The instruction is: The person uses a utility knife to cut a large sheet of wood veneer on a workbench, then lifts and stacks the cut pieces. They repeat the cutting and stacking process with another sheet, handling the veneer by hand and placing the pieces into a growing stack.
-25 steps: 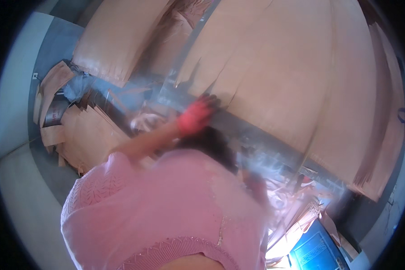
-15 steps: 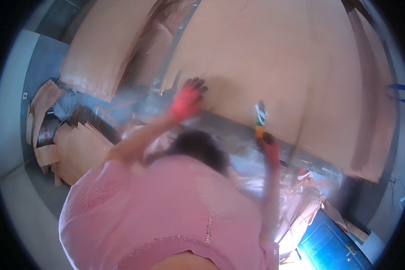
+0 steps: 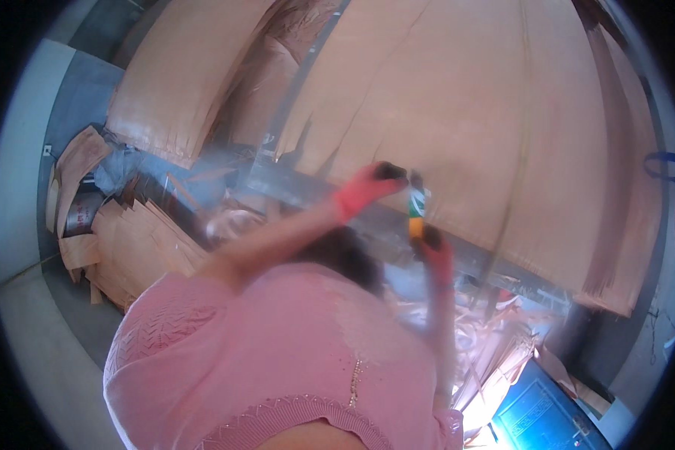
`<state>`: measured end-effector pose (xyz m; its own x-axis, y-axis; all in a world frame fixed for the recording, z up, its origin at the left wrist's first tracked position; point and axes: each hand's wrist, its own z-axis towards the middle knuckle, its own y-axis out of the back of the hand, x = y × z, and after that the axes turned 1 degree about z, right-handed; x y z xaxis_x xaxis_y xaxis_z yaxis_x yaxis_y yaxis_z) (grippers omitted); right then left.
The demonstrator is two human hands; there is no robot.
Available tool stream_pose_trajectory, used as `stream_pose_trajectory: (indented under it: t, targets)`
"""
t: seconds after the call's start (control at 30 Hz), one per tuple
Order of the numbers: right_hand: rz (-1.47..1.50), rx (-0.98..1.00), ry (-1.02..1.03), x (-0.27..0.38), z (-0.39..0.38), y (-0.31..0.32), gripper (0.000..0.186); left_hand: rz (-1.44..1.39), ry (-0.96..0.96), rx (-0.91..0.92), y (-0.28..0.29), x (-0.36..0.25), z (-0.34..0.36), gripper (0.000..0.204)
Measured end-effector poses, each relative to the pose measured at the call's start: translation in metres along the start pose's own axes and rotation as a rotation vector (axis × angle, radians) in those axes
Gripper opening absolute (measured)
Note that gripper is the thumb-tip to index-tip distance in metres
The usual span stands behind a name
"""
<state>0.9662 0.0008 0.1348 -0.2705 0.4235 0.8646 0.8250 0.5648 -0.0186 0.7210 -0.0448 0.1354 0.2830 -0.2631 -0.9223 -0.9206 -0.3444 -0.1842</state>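
"Fingers (image 3: pixel 389 170) of the left hand (image 3: pixel 367 193): how do they stand?"

"Bent at the dark tips, close by the far end of one slim object (image 3: pixel 417 210), banded orange, green and white. Whether they pinch or touch it, I cannot tell."

"And the right hand (image 3: pixel 436 255)?"

"Gripping that object by its orange near end, over the near edge of one broad wood sheet (image 3: pixel 457 97). Two hands, then, and a red glove on each."

"What of the surface?"

"Pale brown wood, one long crack running away from the near edge, lying on a grey desk (image 3: pixel 300 184)."

"Now the room, from the left."

"One pale wall (image 3: pixel 22 225), one socket (image 3: pixel 47 150), one curved wood piece (image 3: pixel 82 154), one drum (image 3: pixel 82 214), one crumpled clear bag (image 3: pixel 112 174). Next come one fanned pile (image 3: pixel 142 247) of ragged sheets and, beyond it, one larger stack (image 3: pixel 187 79). Farther right, scraps (image 3: pixel 495 322) too tangled to count, one blue panel (image 3: pixel 547 412) beside a bright glare, and one blue strap (image 3: pixel 666 157) near the rim."
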Motion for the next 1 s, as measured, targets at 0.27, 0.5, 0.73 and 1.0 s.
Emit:
stream_pose_trajectory:
  t: [0.27,0.5,0.73,1.0]
  targets:
    - [-0.039,-0.082,0.023,-0.010,0.004,0.004,0.024,-0.053,-0.115,-0.061,-0.013,0.009,0.005,0.026]
    - [0.008,-0.071,0.021,-0.005,-0.001,0.001,0.022,-0.186,-0.024,-0.048,-0.012,0.019,0.013,0.027]
    - [-0.151,-0.154,0.047,0.003,-0.005,-0.011,0.021,0.025,-0.142,-0.086,-0.013,0.009,0.014,0.017]
    - [-0.583,-0.449,0.282,-0.035,0.020,-0.002,0.024,0.124,-0.469,-0.024,-0.031,-0.006,-0.020,0.017]
